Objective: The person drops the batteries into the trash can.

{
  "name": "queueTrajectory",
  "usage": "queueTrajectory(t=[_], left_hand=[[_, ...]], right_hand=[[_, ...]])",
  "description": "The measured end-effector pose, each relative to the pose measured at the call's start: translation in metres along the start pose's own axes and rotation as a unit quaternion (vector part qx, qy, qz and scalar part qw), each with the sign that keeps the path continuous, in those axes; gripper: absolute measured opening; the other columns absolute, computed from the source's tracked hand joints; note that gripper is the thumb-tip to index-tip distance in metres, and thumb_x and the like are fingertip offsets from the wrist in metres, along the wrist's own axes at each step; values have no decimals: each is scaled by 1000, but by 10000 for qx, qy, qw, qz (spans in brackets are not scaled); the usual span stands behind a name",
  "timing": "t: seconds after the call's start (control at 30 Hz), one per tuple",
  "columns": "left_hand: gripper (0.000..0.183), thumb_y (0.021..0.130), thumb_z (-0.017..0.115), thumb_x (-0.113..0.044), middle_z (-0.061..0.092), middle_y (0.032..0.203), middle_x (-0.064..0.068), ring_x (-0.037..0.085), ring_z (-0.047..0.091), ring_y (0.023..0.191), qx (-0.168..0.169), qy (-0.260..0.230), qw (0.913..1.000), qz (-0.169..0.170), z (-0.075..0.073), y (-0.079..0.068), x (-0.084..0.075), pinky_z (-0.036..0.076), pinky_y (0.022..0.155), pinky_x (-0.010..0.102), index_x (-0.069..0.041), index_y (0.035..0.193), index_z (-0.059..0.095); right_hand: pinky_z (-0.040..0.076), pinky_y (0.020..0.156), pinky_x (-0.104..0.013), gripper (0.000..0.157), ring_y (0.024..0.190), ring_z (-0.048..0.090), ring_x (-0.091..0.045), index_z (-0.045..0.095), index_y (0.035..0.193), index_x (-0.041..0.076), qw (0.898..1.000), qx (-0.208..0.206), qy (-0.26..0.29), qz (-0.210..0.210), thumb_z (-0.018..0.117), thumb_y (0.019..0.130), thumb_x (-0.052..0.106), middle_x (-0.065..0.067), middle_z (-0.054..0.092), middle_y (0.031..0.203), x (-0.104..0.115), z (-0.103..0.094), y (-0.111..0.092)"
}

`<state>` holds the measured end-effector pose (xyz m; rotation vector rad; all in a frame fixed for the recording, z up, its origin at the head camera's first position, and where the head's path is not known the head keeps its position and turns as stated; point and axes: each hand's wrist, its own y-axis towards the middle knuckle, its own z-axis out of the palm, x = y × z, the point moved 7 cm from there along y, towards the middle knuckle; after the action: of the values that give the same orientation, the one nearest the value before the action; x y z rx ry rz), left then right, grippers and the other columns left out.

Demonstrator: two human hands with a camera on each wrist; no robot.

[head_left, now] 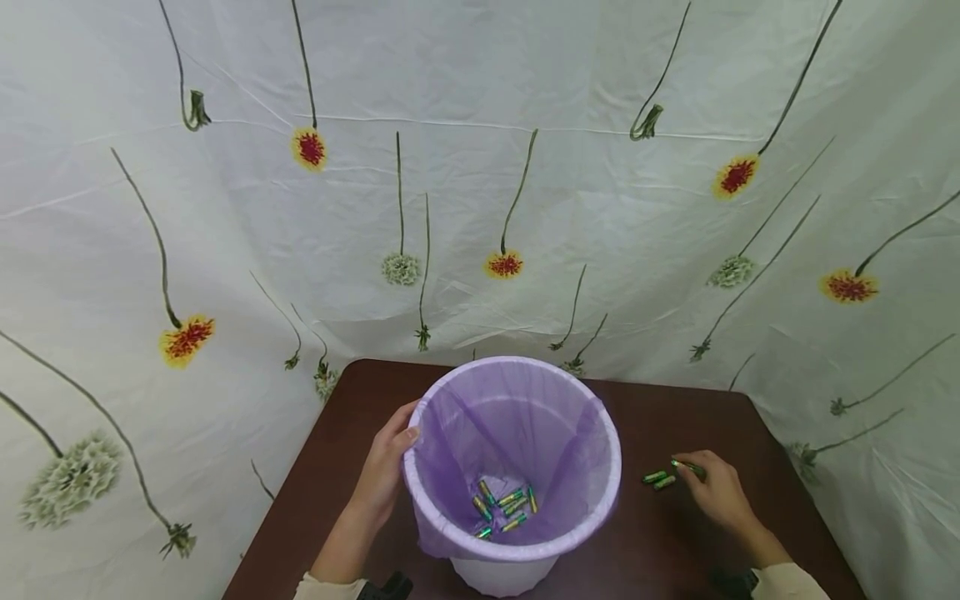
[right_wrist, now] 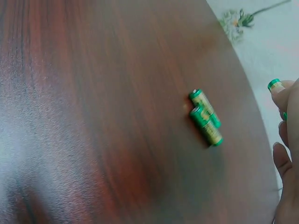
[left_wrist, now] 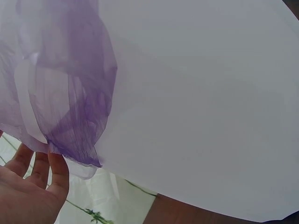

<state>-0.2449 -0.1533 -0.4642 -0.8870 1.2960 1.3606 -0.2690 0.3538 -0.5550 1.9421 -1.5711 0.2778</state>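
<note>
A white bin (head_left: 504, 577) with a purple liner bag (head_left: 558, 467) folded over its rim stands in the middle of the head view. Several green-and-gold batteries (head_left: 514, 497) lie at its bottom. My left hand (head_left: 384, 468) grips the rim on the left side, thumb over the top; the left wrist view shows its fingers (left_wrist: 58, 172) against the bag's hanging edge. To the right of the bin, my right hand (head_left: 716, 492) pinches a battery (right_wrist: 276, 85) just above the table, and another bit of green shows between its fingers. Two batteries (right_wrist: 205, 119) lie side by side near it.
The dark brown table (head_left: 630, 550) has rounded far corners. A white cloth (head_left: 465, 183) printed with flowers hangs behind and along both sides, close to the table's edges.
</note>
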Motion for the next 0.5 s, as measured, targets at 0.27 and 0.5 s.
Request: queueTrajectory(t=[0.27, 0.5], left_hand=[[41, 103, 48, -11, 61, 126, 18, 23, 63, 104, 8, -26, 10000, 29, 2, 0, -1, 55, 84, 34, 3, 141, 54], [41, 102, 47, -11, 59, 128, 20, 23, 63, 105, -44, 33, 10000, -4, 1, 0, -1, 54, 84, 34, 2, 141, 55]], right_hand=[[54, 76, -58, 18, 96, 67, -39, 76, 110, -1, 9995, -110, 122, -256, 73, 93, -1, -16, 69, 106, 15, -9, 14], [55, 72, -44, 17, 92, 67, -31, 76, 111, 2, 9996, 59, 290, -26, 73, 94, 0, -13, 69, 108, 20, -15, 28]])
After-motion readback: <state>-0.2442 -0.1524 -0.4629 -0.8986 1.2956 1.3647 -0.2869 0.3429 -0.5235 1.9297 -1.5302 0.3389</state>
